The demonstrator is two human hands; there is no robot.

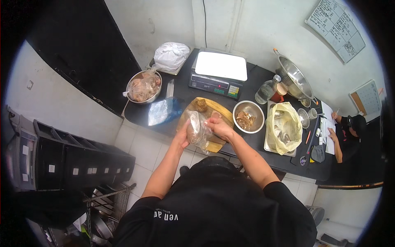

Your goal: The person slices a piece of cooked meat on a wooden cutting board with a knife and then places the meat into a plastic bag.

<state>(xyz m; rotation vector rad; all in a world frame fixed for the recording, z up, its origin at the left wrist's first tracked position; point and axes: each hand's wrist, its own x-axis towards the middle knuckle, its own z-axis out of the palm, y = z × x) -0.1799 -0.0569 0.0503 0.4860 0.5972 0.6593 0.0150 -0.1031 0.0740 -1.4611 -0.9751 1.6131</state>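
My left hand [182, 135] holds a clear plastic bag [195, 127] from its left side; a brownish lump of what looks like meat is inside. On the bag's right, the fingers of my right hand [219, 127] pinch the loose plastic. Both hands are over a wooden cutting board [216, 146]. A browned chunk [201, 105] sits at the board's far end, and a pinkish piece [216, 114] lies partly hidden behind my right hand. Just right of the board, a steel bowl [261, 121] contains brown scraps [244, 120].
A digital scale [213, 82] stands behind the board. Leftward are a knife [170, 88], blue plastic packaging [165, 111] and a bowl of bagged meat [143, 88]. Rightward are a glass bottle [265, 91], colander [292, 74] and yellow bag [287, 132]. Another person [348, 136] writes at the right end.
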